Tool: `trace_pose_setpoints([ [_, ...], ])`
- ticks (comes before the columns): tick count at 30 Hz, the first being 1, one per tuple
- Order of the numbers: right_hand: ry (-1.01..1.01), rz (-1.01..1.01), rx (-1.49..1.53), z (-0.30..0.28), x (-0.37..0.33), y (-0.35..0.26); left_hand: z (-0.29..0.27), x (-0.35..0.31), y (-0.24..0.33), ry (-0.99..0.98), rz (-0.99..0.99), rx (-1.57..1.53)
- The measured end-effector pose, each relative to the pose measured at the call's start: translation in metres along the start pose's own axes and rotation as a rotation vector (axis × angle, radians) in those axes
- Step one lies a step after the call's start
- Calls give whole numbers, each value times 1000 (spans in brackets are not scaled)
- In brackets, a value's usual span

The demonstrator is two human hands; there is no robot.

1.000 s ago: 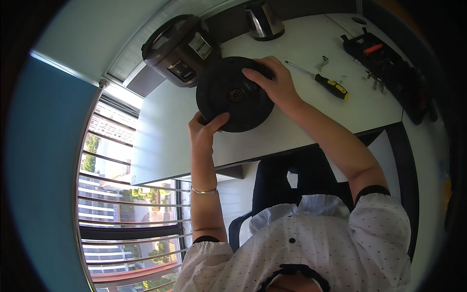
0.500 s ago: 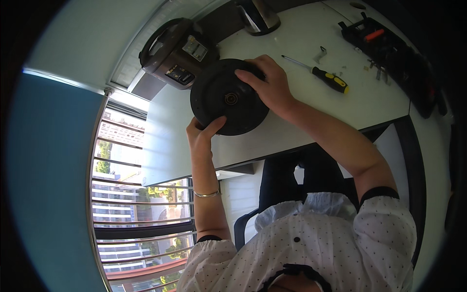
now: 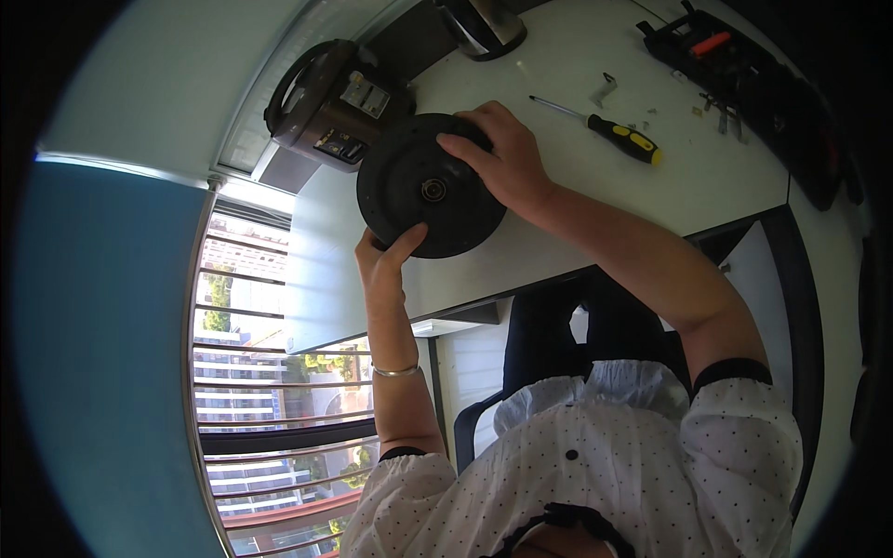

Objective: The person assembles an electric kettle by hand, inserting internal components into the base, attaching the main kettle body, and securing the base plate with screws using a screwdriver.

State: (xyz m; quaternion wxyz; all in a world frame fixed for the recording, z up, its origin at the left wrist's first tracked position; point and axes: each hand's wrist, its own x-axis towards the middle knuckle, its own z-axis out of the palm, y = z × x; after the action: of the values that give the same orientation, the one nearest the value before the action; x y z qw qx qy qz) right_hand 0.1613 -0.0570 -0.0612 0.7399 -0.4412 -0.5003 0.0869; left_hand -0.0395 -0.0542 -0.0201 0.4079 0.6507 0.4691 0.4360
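- Disc (image 3: 400,197) in play, left hand (image 3: 383,265) and right hand (image 3: 510,160) clasping its rim!
- Screwdriver (image 3: 625,139) lying free near metal bracket (image 3: 606,90); what's done or left, can't tell.

White desk (image 3: 335,279), flat top. Dark brown cooker (image 3: 321,102) standing near far left corner. Silver-and-black kettle (image 3: 484,33) at far edge, right of cooker. Yellow-and-black screwdriver (image 3: 619,137) lying right of middle, handle toward right side. Bent metal piece (image 3: 605,90) between it and far edge. Small metal parts (image 3: 728,117) just beside black tool case (image 3: 767,107) along right side.
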Motion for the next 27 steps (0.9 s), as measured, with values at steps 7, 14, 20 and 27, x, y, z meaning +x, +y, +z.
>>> trace_pose_setpoints([
  [7, 55, -46, 30, 2, 2, 5, 4, -3, 2, 15, 15, 15],
  [14, 67, -30, 1, 1, 4, 7, 10, -3, 4, 28, 43, 35],
  [20, 45, 14, -64, -1, 3, 1, 10, -2, 3, 53, 39, 85],
  [27, 54, 19, -84, 0, 6, 6, 14, -4, 5, 44, 62, 62],
])
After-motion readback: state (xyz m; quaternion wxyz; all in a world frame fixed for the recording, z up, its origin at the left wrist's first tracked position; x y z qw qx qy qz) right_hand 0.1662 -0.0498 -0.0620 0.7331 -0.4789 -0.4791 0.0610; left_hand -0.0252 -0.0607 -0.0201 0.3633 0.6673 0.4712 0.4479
